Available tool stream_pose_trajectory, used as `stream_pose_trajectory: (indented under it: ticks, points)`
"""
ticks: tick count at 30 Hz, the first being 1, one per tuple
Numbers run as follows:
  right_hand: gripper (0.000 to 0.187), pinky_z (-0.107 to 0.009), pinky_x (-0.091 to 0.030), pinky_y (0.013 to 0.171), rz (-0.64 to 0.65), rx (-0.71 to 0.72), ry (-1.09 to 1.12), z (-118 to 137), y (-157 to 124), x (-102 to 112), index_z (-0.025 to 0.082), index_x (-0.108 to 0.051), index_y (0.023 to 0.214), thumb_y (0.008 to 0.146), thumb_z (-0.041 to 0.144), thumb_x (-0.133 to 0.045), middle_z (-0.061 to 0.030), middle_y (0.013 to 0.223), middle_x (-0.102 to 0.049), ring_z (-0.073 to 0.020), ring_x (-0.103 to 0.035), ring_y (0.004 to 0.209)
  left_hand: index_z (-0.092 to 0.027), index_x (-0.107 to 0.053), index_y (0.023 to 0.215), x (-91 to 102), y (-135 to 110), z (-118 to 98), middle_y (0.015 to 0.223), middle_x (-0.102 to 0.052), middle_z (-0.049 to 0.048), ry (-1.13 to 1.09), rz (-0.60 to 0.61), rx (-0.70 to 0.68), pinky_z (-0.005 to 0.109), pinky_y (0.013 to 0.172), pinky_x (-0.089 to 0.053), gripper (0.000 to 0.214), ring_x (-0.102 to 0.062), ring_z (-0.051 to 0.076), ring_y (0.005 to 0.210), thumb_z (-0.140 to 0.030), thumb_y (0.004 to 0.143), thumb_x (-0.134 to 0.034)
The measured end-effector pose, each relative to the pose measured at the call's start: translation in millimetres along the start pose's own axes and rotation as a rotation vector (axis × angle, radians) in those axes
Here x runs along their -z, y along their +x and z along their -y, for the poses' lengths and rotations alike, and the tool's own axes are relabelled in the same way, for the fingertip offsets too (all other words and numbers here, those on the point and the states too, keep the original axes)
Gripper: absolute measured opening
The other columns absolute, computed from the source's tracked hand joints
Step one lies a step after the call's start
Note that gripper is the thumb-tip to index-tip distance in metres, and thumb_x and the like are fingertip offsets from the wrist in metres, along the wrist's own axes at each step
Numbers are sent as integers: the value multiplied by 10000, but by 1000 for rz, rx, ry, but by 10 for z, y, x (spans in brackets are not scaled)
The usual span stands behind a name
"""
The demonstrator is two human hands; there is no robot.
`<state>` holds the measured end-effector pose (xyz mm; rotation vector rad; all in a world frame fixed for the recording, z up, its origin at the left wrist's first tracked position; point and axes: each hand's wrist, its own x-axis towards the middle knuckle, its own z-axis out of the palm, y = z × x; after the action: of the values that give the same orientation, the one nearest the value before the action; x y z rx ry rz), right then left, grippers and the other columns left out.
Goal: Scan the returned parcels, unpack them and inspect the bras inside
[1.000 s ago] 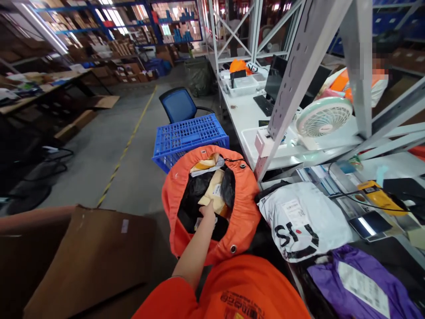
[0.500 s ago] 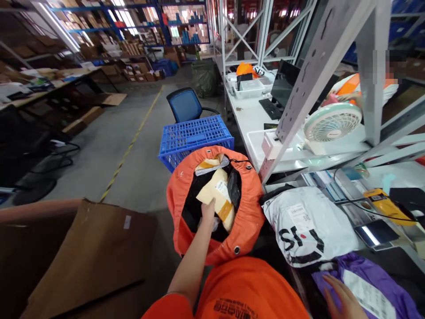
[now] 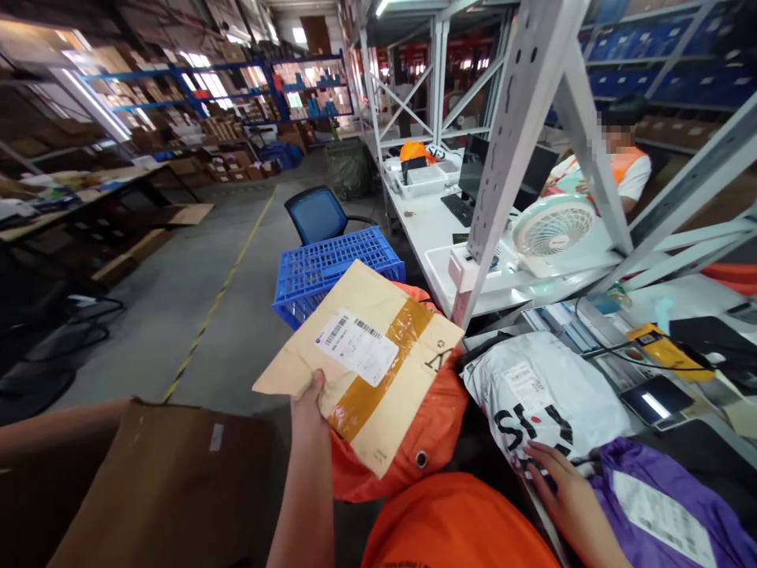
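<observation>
My left hand (image 3: 308, 402) grips the lower left edge of a tan padded envelope (image 3: 378, 312), its thumb on the face. The envelope carries a white barcode label and a strip of brown tape, and is held up, tilted, over an orange drawstring sack (image 3: 434, 418). It hides the sack's mouth. On the right, my right hand (image 3: 559, 477) has its fingers stretched at the lower edge of a white plastic parcel (image 3: 544, 386) with black lettering. Beside that hand lies a purple plastic parcel (image 3: 668, 497) with a white label.
Behind the sack are a blue crate (image 3: 337, 256) and a blue chair (image 3: 316, 214). A grey metal post (image 3: 502, 150) rises by the white desk (image 3: 414, 217), which bears a fan (image 3: 553, 226). A cardboard box (image 3: 165, 481) stands lower left. Another person (image 3: 630, 170) sits beyond the frame.
My left hand has lifted the padded envelope out of the orange sack, up toward me. My right hand has moved left from the purple parcel to the white one.
</observation>
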<state>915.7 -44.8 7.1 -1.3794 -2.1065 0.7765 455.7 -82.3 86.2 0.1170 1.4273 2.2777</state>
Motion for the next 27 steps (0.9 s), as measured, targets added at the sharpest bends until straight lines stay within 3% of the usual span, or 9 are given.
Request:
stream_pose_trajectory:
  ticks: [3, 7, 9, 12, 16, 19, 23, 27]
  points:
    - [443, -483, -516, 1040, 49, -92, 352, 325, 148, -21, 239, -725, 1150, 879, 571, -615, -147, 1245, -695, -298, -653, 1172, -195, -696, 1195, -248, -229, 39, 1196, -741, 114, 0, 44, 146, 448, 920, -616, 588, -721, 304, 1055, -346, 653, -868]
    - [886, -545, -487, 1053, 178, -122, 1045, 833, 331, -91, 281, -544, 1415, 674, 708, -773, -166, 1459, -546, -349, -589, 1266, -193, -677, 1212, -678, -657, 326, 1135, -762, 100, 8, 272, 253, 429, 963, -590, 721, -723, 298, 1049, -354, 554, -924]
    - [862, -553, -457, 1086, 126, -236, 1236, 1018, 408, -124, 280, -533, 1422, 684, 621, -819, -149, 1451, -558, -336, -576, 1284, -194, -673, 1203, -861, -843, 516, 1162, -754, 100, 14, 402, 345, 425, 995, -570, 744, -703, 299, 1102, -368, 530, -939]
    - [789, -555, -469, 1079, -79, -435, 1412, 1084, 461, -121, 238, -575, 1374, 674, 442, -876, -142, 1319, -662, -333, -632, 1203, -192, -677, 1154, -1017, -1016, 793, 1176, -748, 102, 50, 520, 494, 403, 991, -567, 697, -693, 285, 1122, -386, 538, -942]
    - [766, -527, -507, 1055, -373, -469, 1456, 852, 389, 5, 226, -605, 1320, 623, 322, -908, -106, 1241, -710, -322, -651, 1173, -176, -674, 1097, -1016, -1076, 1136, 1100, -765, 112, 189, 715, 671, 337, 842, -600, 638, -739, 234, 950, -500, 598, -905]
    - [696, -488, -522, 1054, -599, -500, 1413, 565, 326, 170, 231, -640, 1237, 601, 304, -915, -61, 1192, -733, -289, -668, 1141, -156, -672, 1041, -944, -1068, 1366, 953, -776, 111, 399, 831, 710, 302, 701, -586, 658, -731, 190, 742, -609, 604, -863]
    - [592, -446, -550, 1019, -667, -583, 1361, 77, 366, 391, 215, -660, 1119, 600, 364, -902, -59, 1156, -738, -273, -665, 1138, -161, -671, 903, -875, -1037, 1570, 872, -764, 103, 621, 855, 565, 307, 680, -572, 612, -716, 189, 699, -672, 598, -815]
    - [619, -426, -608, 859, -707, -789, 1095, -336, 470, 459, 169, -636, 1039, 532, 421, -885, -111, 1067, -726, -288, -689, 1001, -156, -661, 872, -834, -935, 1657, 861, -750, 99, 713, 819, 409, 322, 703, -576, 553, -709, 192, 712, -660, 659, -743]
